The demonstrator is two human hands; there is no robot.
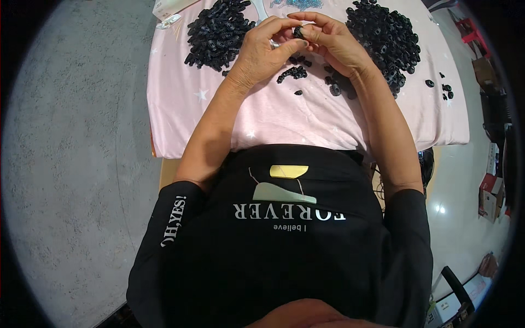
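Observation:
Over the far middle of the table, my left hand (266, 48) and my right hand (334, 45) meet at the fingertips. Between them they pinch a small black plastic part (298, 33), partly covered by the fingers. Below the hands lies a little cluster of small black pieces (292, 73) on the cloth, with one stray black piece (298, 93) nearer to me. By my right wrist are some round black pieces (334, 87). A large heap of black plastic parts (217, 35) spreads left of my left hand. Another heap, of round black parts (385, 38), rises beyond my right hand.
A pink cloth with stars (191, 117) covers the table. Clear bluish small pieces (298, 4) lie at the far edge beside a white handle-like object (260, 10). A few loose black parts (447, 90) sit at the right. Boxes (490, 194) stand on the floor to the right.

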